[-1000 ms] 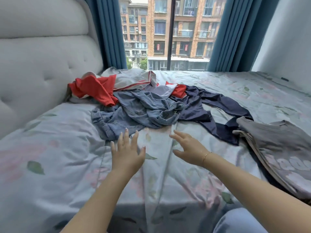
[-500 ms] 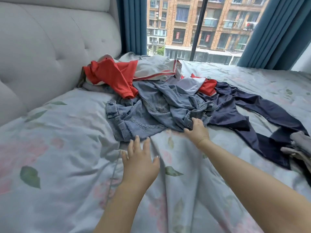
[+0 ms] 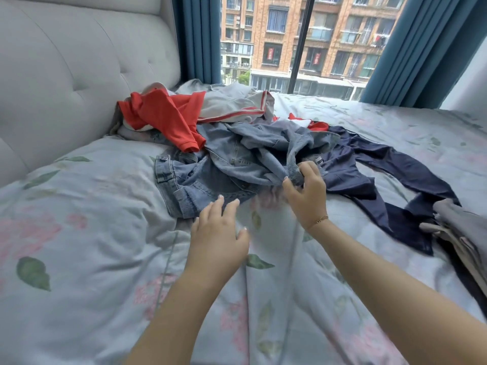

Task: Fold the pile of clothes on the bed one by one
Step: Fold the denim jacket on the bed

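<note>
A tangled pile of clothes lies in the middle of the bed (image 3: 87, 233). Its front is a crumpled blue denim garment (image 3: 232, 159). My right hand (image 3: 305, 192) grips the denim's near edge, fingers curled around a fold. My left hand (image 3: 217, 233) hovers just in front of the denim's cuffed hem with fingers spread, holding nothing. Behind the denim lie a red top (image 3: 163, 114) and a grey garment with red stripes (image 3: 232, 106). Dark navy trousers (image 3: 390, 175) spread to the right.
A grey padded headboard (image 3: 66, 69) rises on the left. At the right edge lies a grey garment (image 3: 463, 227) over something beige. Blue curtains (image 3: 197, 38) frame a large window behind the bed. The floral duvet stretches in front of me.
My right hand has closed on the denim's edge and lifted it slightly. My left hand has moved forward toward the denim hem. The view has shifted closer to the pile.
</note>
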